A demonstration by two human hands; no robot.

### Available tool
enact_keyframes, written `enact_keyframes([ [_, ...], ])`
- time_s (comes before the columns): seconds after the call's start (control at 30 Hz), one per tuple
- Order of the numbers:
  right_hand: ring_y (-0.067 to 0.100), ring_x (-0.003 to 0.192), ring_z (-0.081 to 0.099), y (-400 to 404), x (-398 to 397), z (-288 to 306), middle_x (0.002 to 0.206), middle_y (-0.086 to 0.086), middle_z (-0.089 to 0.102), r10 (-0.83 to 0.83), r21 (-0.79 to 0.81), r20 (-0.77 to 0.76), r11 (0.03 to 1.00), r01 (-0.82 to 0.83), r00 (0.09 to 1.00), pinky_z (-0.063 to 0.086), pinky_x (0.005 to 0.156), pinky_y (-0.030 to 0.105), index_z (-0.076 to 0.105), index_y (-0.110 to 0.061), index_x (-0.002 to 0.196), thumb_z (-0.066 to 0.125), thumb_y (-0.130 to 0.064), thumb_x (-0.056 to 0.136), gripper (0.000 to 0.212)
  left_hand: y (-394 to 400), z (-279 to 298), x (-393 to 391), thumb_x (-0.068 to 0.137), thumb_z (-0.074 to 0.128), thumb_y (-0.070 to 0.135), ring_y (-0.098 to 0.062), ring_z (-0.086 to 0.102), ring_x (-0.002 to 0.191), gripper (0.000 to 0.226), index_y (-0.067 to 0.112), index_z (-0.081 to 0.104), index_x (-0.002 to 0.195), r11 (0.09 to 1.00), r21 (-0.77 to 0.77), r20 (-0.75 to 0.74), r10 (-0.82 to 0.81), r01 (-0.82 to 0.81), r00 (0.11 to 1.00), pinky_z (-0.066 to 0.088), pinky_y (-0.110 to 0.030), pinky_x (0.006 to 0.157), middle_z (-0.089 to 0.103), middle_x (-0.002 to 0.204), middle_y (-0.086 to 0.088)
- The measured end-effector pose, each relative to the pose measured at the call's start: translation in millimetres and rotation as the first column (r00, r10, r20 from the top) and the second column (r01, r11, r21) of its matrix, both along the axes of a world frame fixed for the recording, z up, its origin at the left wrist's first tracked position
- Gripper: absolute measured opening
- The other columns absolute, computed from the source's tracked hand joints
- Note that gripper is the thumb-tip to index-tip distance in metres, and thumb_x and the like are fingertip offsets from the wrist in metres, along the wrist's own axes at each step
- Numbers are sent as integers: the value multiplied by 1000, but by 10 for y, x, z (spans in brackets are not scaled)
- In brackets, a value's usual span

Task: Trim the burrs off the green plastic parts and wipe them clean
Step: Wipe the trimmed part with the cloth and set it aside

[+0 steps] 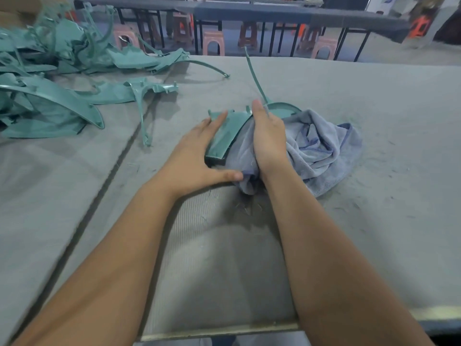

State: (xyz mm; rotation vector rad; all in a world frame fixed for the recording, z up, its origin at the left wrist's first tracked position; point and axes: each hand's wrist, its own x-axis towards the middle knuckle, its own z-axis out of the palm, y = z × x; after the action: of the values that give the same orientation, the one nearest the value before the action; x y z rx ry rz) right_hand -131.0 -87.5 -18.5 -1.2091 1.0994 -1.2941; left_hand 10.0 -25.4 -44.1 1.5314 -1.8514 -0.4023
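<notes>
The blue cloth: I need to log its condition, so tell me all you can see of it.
The blue cloth is a soft, towel-like rag, pale blue-grey with a stitched hem. It lies crumpled in folds on the grey table, partly over the green plastic part. The right hand presses on its left portion, bunching it. No tears show.

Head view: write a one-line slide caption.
Left hand steadies a green plastic part on the table while the right hand presses a blue cloth against it.
</notes>
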Motion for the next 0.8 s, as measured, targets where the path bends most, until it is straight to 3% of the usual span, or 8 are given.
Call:
enact_keyframes([
  [0.1, 11, 73, 61, 46, 16, -14, 77, -5, 62, 114, 212, 284, 961, -178, 952, 47, 76, 30, 66, -19, 72, 59, -46, 78, 28, 10, 33, -44, 83, 64, 57, 4, 34, 138, 73, 44, 30, 147, 995, -92, -205, -52, 34, 977, 28, -21, 115, 42, 148, 18],
  [0.2, 7, 64, 54, 109, 45, 69, 70, -2, 55, 303, 207, 161, 920, -333, 939, 43, 62, 16, 56, -16, 77, 50, -27, 90, 19, 40, 128, -121, 98, 53, 35, 16, 53, 112, 40, 32, 49, 138, 970, -209, -545, -10, -125, 839, 40, -1, 88, 59, 114, 38],
  [0.3, -3, 75, 52, 88, 48, 131, 84, -13, 54, 141, -100, -205, 981, -163, 969, 41, 64, 6, 53, -20, 97, 55, -14, 95, 6, 48, 234, -65, 94, 48, 53, -2, 60, 114, 26, 50, 53, 119, 895, -155, -779, 149, -418, 609, 48, -17, 95, 63, 112, 27],
  [0.4, -11, 75, 53, 57, -38, 128, 88, -18, 54, -152, -264, -93, 957, 123, 984, 38, 65, 1, 56, -17, 105, 68, -18, 89, 20, 17, 279, -13, 98, 47, 46, -8, 64, 109, 17, 45, 56, 113, 911, 16, -937, 157, -413, 311, 53, -39, 96, 65, 116, 16],
  [0.5, -10, 75, 55, 103, -34, 192, 85, -11, 63, -157, -397, -25, 908, 135, 987, 42, 72, 6, 61, -20, 90, 66, -10, 88, 11, -19, 280, -125, 104, 41, 30, -17, 68, 105, 22, 28, 58, 119, 974, 15, -997, 33, -226, 73, 56, -38, 86, 72, 113, 2],
  [0.6, 4, 84, 57, 204, 177, 169, 101, 5, 63, -13, -471, -173, 879, -71, 985, 44, 81, 10, 62, -16, 98, 63, -10, 91, 10, 12, 286, -299, 106, 33, 27, -19, 68, 105, 29, 24, 53, 127, 993, -93, -995, -94, -69, -18, 56, -36, 91, 72, 111, -4],
  [0.7, 20, 91, 57, 303, 429, 65, 102, 5, 60, -54, -463, -493, 861, -209, 868, 49, 81, 38, 59, -18, 106, 52, -21, 97, 11, 49, 307, -331, 105, 32, 37, -19, 65, 113, 36, 32, 46, 138, 992, -127, -987, -127, -8, -104, 52, -37, 97, 70, 118, -7],
  [0.8, 23, 86, 57, 425, 512, 45, 94, 4, 60, -41, -555, -540, 768, -320, 840, 49, 74, 44, 58, -17, 99, 54, -18, 94, 7, 42, 300, -243, 104, 28, 48, -14, 66, 106, 48, 29, 41, 146, 988, -141, -981, -148, -63, -125, 51, -32, 97, 71, 107, -3],
])
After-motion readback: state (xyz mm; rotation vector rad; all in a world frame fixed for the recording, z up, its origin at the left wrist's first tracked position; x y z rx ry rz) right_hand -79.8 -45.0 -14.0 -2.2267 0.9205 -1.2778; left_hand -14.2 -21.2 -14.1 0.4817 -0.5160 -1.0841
